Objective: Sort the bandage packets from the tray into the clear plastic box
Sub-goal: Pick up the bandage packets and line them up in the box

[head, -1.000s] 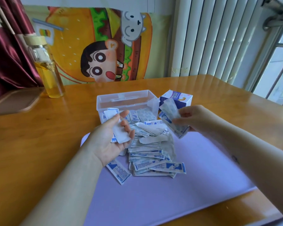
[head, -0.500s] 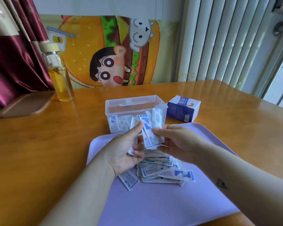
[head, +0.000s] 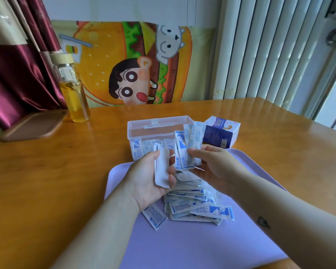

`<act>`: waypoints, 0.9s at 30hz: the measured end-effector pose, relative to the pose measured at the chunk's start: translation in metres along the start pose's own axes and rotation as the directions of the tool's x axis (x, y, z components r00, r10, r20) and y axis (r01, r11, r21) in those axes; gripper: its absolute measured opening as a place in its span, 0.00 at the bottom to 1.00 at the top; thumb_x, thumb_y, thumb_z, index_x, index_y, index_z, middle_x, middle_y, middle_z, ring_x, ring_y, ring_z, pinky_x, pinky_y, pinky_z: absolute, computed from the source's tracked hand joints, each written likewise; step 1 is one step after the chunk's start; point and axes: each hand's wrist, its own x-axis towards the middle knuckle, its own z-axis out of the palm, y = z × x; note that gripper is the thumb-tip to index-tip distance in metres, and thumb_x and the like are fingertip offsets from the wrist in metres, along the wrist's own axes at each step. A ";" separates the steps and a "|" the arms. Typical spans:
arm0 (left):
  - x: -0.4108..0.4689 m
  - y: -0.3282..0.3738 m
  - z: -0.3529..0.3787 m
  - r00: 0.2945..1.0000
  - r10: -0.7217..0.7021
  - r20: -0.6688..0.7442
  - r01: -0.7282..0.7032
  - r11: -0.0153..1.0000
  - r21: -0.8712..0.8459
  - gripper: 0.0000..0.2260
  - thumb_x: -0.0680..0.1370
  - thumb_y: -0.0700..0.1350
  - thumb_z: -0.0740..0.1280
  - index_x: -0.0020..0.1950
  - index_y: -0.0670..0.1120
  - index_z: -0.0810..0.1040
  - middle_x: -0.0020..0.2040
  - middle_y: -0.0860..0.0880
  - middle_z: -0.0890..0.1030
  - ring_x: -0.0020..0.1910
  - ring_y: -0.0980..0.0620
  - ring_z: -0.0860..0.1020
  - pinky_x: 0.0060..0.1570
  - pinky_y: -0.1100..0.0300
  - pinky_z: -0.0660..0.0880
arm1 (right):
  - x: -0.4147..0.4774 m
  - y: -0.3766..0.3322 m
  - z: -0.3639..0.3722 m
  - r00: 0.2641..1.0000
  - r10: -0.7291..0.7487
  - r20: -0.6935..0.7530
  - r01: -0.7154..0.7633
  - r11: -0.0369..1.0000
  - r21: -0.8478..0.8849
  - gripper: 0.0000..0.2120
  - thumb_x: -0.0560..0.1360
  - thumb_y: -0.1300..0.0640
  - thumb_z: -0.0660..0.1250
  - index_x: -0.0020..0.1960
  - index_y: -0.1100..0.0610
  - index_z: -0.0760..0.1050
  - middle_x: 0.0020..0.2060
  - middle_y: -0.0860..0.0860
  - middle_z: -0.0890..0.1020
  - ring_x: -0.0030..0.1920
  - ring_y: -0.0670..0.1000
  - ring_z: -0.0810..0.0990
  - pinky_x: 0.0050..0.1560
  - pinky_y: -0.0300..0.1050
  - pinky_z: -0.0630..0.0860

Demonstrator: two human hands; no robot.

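Gripping white bandage packets (head: 162, 171) in the left hand (head: 145, 183), fingers curled round them, middle of the frame. Pinching a bunch of blue packets (head: 185, 150) in the right hand (head: 213, 167), just in front of the clear box (head: 155, 126), above the pile (head: 194, 204) on the purple tray (head: 182, 247)

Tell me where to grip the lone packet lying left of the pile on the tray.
Pinch the lone packet by its near short end, from above on the near side: it lies flat on the tray, that end clear of the pile.
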 end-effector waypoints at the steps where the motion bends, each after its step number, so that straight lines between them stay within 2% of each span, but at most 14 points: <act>1: 0.001 0.000 -0.001 1.000 0.015 -0.009 -0.015 1.000 -0.025 0.12 0.81 0.44 0.55 0.51 0.43 0.77 0.36 0.49 0.78 0.31 0.55 0.71 0.24 0.68 0.69 | 0.000 -0.001 -0.001 1.000 -0.002 -0.009 0.002 1.000 0.009 0.03 0.76 0.65 0.64 0.44 0.60 0.73 0.38 0.56 0.83 0.37 0.51 0.83 0.37 0.42 0.80; 3: 0.002 -0.001 -0.002 0.997 0.070 -0.038 -0.071 0.997 -0.030 0.12 0.81 0.40 0.55 0.49 0.41 0.78 0.37 0.46 0.81 0.34 0.53 0.75 0.25 0.67 0.74 | -0.001 0.000 -0.001 1.000 0.010 0.001 -0.010 1.000 0.024 0.02 0.76 0.65 0.64 0.45 0.60 0.73 0.38 0.56 0.84 0.38 0.51 0.83 0.36 0.42 0.80; 5: 0.002 -0.003 -0.003 0.990 0.132 -0.056 -0.131 0.991 0.018 0.09 0.81 0.39 0.58 0.51 0.42 0.78 0.40 0.45 0.84 0.37 0.51 0.80 0.28 0.63 0.78 | -0.002 0.001 0.000 0.999 0.025 0.021 -0.026 0.999 0.026 0.01 0.76 0.65 0.64 0.47 0.60 0.73 0.40 0.56 0.84 0.39 0.52 0.83 0.37 0.42 0.80; 7: 0.000 -0.004 -0.003 0.985 0.169 -0.033 -0.166 0.983 0.083 0.08 0.81 0.39 0.59 0.54 0.44 0.78 0.41 0.45 0.85 0.35 0.50 0.83 0.29 0.61 0.79 | -0.002 0.002 0.001 0.999 0.030 0.035 -0.031 0.999 0.029 0.03 0.76 0.65 0.64 0.50 0.61 0.72 0.42 0.57 0.83 0.41 0.53 0.83 0.41 0.44 0.81; 10: 0.001 -0.003 -0.004 0.976 0.208 -0.060 -0.197 0.969 0.151 0.06 0.78 0.42 0.64 0.50 0.46 0.80 0.37 0.50 0.85 0.33 0.54 0.83 0.31 0.61 0.79 | -0.003 0.003 0.002 0.998 0.035 0.047 -0.037 0.999 0.034 0.02 0.76 0.65 0.64 0.48 0.61 0.73 0.44 0.59 0.83 0.43 0.54 0.82 0.47 0.47 0.81; 13: 0.005 -0.001 -0.009 0.970 0.225 -0.094 -0.205 0.962 0.182 0.09 0.74 0.45 0.68 0.54 0.46 0.81 0.38 0.54 0.84 0.38 0.57 0.81 0.41 0.59 0.78 | -0.004 0.002 0.003 0.997 0.050 0.055 -0.054 0.996 0.070 0.05 0.76 0.65 0.64 0.51 0.62 0.74 0.45 0.58 0.83 0.42 0.54 0.83 0.42 0.45 0.82; 14: 0.006 -0.001 -0.010 0.969 0.224 -0.107 -0.204 0.964 0.169 0.10 0.74 0.45 0.68 0.55 0.45 0.81 0.37 0.55 0.84 0.37 0.58 0.81 0.42 0.60 0.78 | -0.003 0.003 0.004 0.997 0.055 0.055 -0.060 0.995 0.083 0.06 0.76 0.65 0.64 0.53 0.62 0.73 0.45 0.58 0.83 0.41 0.54 0.83 0.39 0.44 0.82; 17: 0.005 -0.001 -0.009 0.959 0.240 -0.148 -0.227 0.969 0.095 0.05 0.76 0.45 0.67 0.47 0.44 0.80 0.33 0.53 0.82 0.28 0.58 0.78 0.27 0.67 0.75 | -0.004 0.003 0.006 0.993 0.089 0.078 -0.099 0.987 0.129 0.09 0.77 0.65 0.63 0.57 0.62 0.73 0.47 0.58 0.83 0.41 0.53 0.83 0.37 0.42 0.81; 19: 0.005 -0.001 -0.008 0.950 0.245 -0.195 -0.244 0.969 0.031 0.07 0.77 0.45 0.66 0.43 0.43 0.78 0.32 0.51 0.80 0.25 0.58 0.76 0.25 0.67 0.74 | -0.004 0.005 0.009 0.988 0.111 0.106 -0.124 0.985 0.123 0.11 0.77 0.65 0.63 0.59 0.62 0.72 0.46 0.58 0.83 0.39 0.52 0.84 0.37 0.41 0.81; 21: 0.008 -0.002 -0.010 0.946 0.244 -0.213 -0.248 0.969 0.008 0.09 0.79 0.47 0.63 0.45 0.42 0.78 0.27 0.50 0.79 0.23 0.58 0.76 0.27 0.65 0.76 | -0.005 0.008 0.014 0.983 0.125 0.131 -0.141 0.983 0.119 0.14 0.77 0.65 0.63 0.62 0.63 0.72 0.44 0.58 0.84 0.37 0.51 0.84 0.34 0.40 0.81; 22: 0.009 -0.002 -0.010 0.947 0.240 -0.212 -0.238 0.971 0.036 0.11 0.80 0.48 0.62 0.49 0.42 0.78 0.28 0.50 0.79 0.24 0.56 0.77 0.28 0.63 0.76 | -0.005 0.010 0.016 0.981 0.131 0.140 -0.149 0.981 0.127 0.14 0.77 0.65 0.63 0.63 0.65 0.72 0.44 0.58 0.84 0.37 0.52 0.84 0.33 0.40 0.80; 24: 0.011 -0.003 -0.012 0.955 0.225 -0.195 -0.214 0.974 0.074 0.13 0.80 0.50 0.60 0.58 0.44 0.77 0.39 0.47 0.82 0.33 0.52 0.80 0.34 0.60 0.76 | -0.005 0.013 0.018 0.977 0.143 0.156 -0.165 0.976 0.139 0.11 0.77 0.65 0.62 0.59 0.65 0.73 0.45 0.59 0.84 0.38 0.52 0.84 0.33 0.41 0.80; 25: 0.012 -0.004 -0.013 0.959 0.217 -0.182 -0.206 0.975 0.079 0.14 0.80 0.51 0.60 0.60 0.45 0.77 0.45 0.46 0.82 0.37 0.51 0.81 0.37 0.59 0.75 | -0.006 0.014 0.019 0.975 0.149 0.163 -0.172 0.975 0.141 0.09 0.77 0.66 0.62 0.56 0.64 0.73 0.44 0.59 0.84 0.38 0.52 0.84 0.34 0.41 0.80; 27: 0.012 -0.005 -0.013 0.966 0.210 -0.153 -0.199 0.976 0.084 0.14 0.80 0.50 0.62 0.60 0.45 0.79 0.47 0.45 0.82 0.38 0.51 0.81 0.36 0.60 0.75 | -0.006 0.015 0.021 0.974 0.150 0.171 -0.176 0.973 0.150 0.06 0.77 0.66 0.62 0.53 0.64 0.74 0.43 0.58 0.84 0.38 0.52 0.84 0.36 0.43 0.82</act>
